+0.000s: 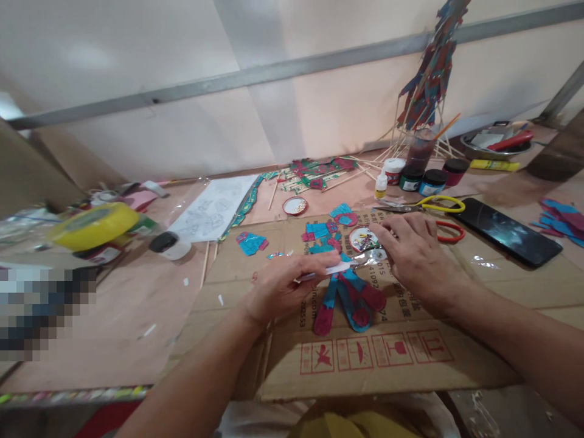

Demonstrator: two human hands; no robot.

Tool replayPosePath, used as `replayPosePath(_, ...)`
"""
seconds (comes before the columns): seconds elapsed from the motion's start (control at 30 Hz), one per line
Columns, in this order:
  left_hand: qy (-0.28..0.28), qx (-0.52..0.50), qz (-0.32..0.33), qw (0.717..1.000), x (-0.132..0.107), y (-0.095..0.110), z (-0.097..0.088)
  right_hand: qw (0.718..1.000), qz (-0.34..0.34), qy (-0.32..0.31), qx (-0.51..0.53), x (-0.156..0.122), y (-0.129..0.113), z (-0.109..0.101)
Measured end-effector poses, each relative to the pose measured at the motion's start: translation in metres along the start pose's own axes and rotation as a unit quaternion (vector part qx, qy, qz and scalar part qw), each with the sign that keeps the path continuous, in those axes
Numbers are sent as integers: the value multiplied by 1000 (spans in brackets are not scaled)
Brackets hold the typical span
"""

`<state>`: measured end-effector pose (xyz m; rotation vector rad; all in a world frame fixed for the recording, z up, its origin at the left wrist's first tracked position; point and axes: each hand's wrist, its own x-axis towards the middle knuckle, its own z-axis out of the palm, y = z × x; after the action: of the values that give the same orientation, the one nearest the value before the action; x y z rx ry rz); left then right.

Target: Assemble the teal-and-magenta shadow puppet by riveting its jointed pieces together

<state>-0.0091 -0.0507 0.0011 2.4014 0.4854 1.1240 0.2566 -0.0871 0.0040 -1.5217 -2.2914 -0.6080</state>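
My left hand [296, 277] pinches a white strip, perhaps paper [337, 268]. My right hand [413, 255] is closed around scissors [376, 255]; their silver blades meet the strip's right end, and a red handle loop shows past my fingers. Directly below lies a blue and magenta painted cutout [353, 301] with rounded limbs, its top partly hidden by the strip and my left hand. Just beyond the blades is a small round lid [364, 238] with tiny shiny bits. Several more painted pieces [316, 231] lie on the cardboard [283, 371].
Yellow-handled scissors [438, 203] and a black phone [508, 231] lie at right. Paint jars [432, 182] and a glue bottle [380, 184] stand behind. Yellow tape [93, 225], a black-capped jar [170, 245] and a drawing sheet [212, 207] are at left.
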Motion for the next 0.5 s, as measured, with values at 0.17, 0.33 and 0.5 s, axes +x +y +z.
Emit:
replayPosePath(0.17,-28,-13,19,999,-2,0,0,1000,-8,-3,-16,0,1,-1)
replayPosePath(0.33,-57,-11,59,997,2,1,-5,999,-36,0,-38,0,2,-2)
replayPosePath(0.5,-46,13,76,996,6,-2,-2,999,-51,0,-16,-1,1,2)
